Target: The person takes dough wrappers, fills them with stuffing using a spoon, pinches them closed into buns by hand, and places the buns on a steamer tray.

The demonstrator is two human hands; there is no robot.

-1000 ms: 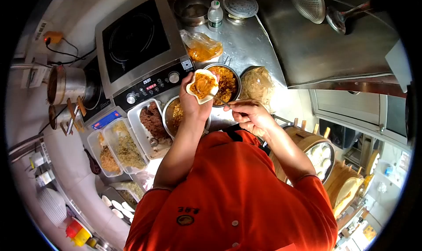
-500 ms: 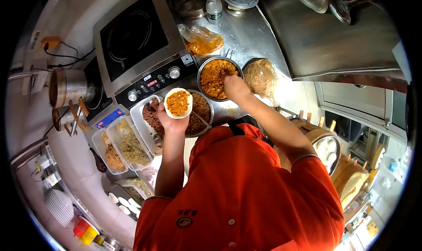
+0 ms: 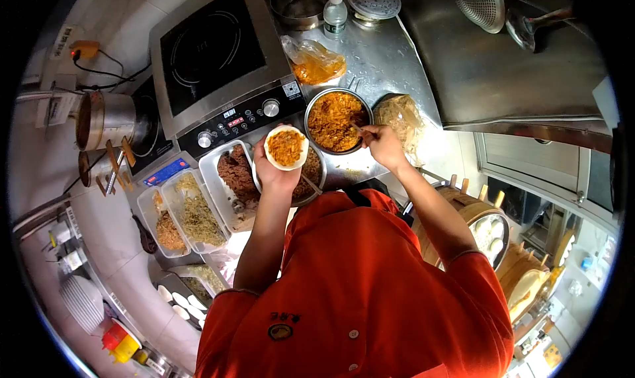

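A round of white dough [image 3: 286, 147] topped with orange filling rests in my left hand [image 3: 274, 174], whose fingers curve around it. My right hand [image 3: 383, 145] pinches the handle of a thin utensil [image 3: 356, 126] at the right rim of a metal bowl. That bowl holds orange chopped filling [image 3: 335, 119]; the utensil's tip is in or over the filling. Partly behind my left hand is a second metal bowl with brown filling [image 3: 311, 166] and a utensil across it. A clear bag of pale food [image 3: 399, 121] lies just beyond my right hand.
An induction cooker [image 3: 211, 47] stands at the upper left. Plastic tubs with dark red filling [image 3: 237, 173] and greenish filling [image 3: 195, 209] are left of the bowls. Above are a bag of orange food [image 3: 317, 62] and a water bottle [image 3: 335, 14]. Bamboo steamers [image 3: 463, 212] stand at right.
Since the last frame, my right hand has moved from inside the orange filling to the bowl's right edge, and the utensil now shows. Earlier it was beside the dough. The dough now lies flatter and fuller.
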